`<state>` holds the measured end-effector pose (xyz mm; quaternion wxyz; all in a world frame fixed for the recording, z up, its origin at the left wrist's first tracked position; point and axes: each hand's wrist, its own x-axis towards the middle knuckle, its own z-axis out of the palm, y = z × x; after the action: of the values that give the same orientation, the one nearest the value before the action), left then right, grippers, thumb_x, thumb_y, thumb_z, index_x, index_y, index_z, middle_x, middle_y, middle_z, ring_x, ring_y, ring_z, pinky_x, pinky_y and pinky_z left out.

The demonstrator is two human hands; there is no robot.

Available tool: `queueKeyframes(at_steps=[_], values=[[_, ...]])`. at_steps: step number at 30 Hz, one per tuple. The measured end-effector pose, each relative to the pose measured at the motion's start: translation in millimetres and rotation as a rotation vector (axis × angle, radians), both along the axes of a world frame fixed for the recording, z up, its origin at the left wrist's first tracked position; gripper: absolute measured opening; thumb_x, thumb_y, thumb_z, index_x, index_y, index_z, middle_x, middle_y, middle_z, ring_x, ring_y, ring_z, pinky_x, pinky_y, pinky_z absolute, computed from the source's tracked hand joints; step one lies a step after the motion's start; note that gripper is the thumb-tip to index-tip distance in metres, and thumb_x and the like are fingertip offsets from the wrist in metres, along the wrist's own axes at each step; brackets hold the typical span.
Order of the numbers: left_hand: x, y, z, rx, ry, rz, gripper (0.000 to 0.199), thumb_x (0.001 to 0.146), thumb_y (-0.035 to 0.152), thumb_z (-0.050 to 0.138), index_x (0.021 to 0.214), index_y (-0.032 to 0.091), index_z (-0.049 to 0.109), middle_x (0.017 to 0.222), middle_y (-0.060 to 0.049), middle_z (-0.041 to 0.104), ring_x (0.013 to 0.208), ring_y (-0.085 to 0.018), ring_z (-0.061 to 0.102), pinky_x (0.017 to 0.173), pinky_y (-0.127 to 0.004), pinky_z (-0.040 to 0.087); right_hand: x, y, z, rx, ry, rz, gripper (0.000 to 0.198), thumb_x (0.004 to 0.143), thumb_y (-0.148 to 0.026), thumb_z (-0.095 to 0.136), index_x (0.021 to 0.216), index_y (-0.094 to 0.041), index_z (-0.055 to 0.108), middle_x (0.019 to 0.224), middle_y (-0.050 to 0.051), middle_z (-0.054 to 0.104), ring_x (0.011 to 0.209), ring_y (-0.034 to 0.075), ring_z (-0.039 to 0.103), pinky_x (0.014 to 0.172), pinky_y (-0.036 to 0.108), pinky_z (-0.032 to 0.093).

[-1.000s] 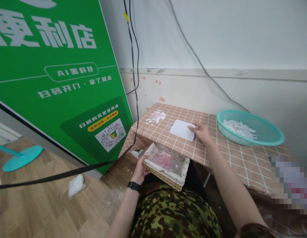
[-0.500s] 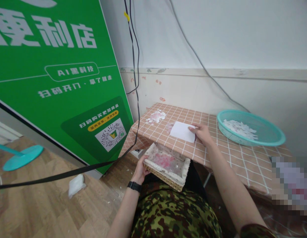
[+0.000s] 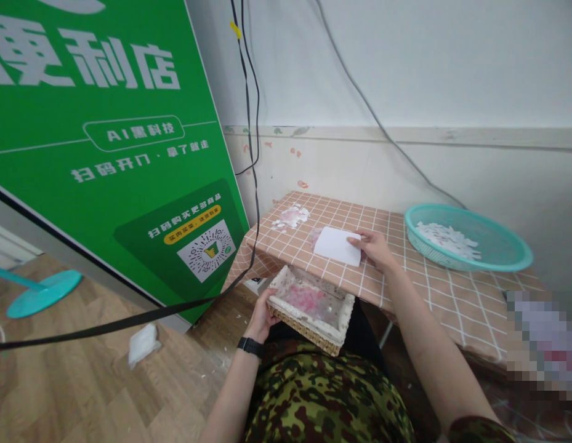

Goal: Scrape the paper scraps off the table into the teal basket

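Observation:
My left hand (image 3: 261, 317) grips the left side of a cloth-lined woven basket (image 3: 329, 344), held just under the table's front edge. Pink and grey powdery residue lies on the basket's lining. On the tabletop, my right hand (image 3: 374, 247) pinches the right side of a white card or sheet of paper (image 3: 334, 246), thumb on top. A pinkish smear (image 3: 315, 236) shows at the card's left edge. Farther back on the table is a patch of white scraps and pink powder (image 3: 291, 216).
A teal plastic colander (image 3: 498, 249) holding white paper scraps stands at the table's right, on the brown checked tablecloth (image 3: 428, 295). A green cabinet (image 3: 105, 203) rises on the left. A black strap (image 3: 175, 309) crosses in front of it. A blurred patch covers the right edge.
My right hand has shifted the white card slightly to the left across the tablecloth. The left hand and the basket stay in place.

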<state>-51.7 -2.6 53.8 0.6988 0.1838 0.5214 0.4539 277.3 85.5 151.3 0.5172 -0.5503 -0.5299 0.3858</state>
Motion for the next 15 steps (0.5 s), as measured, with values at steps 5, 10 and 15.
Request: queueKeyframes(at_steps=[5, 10, 15], values=[[-1.6, 0.6, -2.5, 0.017, -0.004, 0.001, 0.035, 0.063, 0.048, 0.064, 0.083, 0.019, 0.059, 0.066, 0.000, 0.060, 0.061, -0.017, 0.057, 0.060, -0.030, 0.045, -6.9, -5.7, 4.8, -0.053, 0.015, 0.133, 0.043, 0.062, -0.042, 0.074, 0.093, -0.016, 0.058, 0.068, 0.003, 0.062, 0.051, 0.012, 0.054, 0.040, 0.022, 0.041], [-1.7, 0.6, -2.8, 0.016, -0.011, -0.002, 0.036, 0.063, 0.048, 0.064, 0.084, 0.020, 0.059, 0.067, 0.000, 0.060, 0.061, -0.017, 0.057, 0.059, -0.030, 0.045, -10.3, -11.7, 12.0, -0.092, 0.052, 0.178, 0.042, 0.063, -0.040, 0.073, 0.094, -0.017, 0.056, 0.068, 0.002, 0.061, 0.051, 0.012, 0.054, 0.039, 0.020, 0.040], [-1.4, -0.2, -1.5, 0.025, -0.003, -0.014, 0.036, 0.064, 0.049, 0.064, 0.085, 0.020, 0.059, 0.066, 0.000, 0.059, 0.060, -0.016, 0.056, 0.058, -0.029, 0.045, -11.4, -14.9, 13.8, -0.189, 0.041, 0.353, 0.037, 0.058, -0.036, 0.077, 0.084, -0.016, 0.059, 0.070, 0.003, 0.063, 0.051, 0.010, 0.054, 0.041, 0.020, 0.040]])
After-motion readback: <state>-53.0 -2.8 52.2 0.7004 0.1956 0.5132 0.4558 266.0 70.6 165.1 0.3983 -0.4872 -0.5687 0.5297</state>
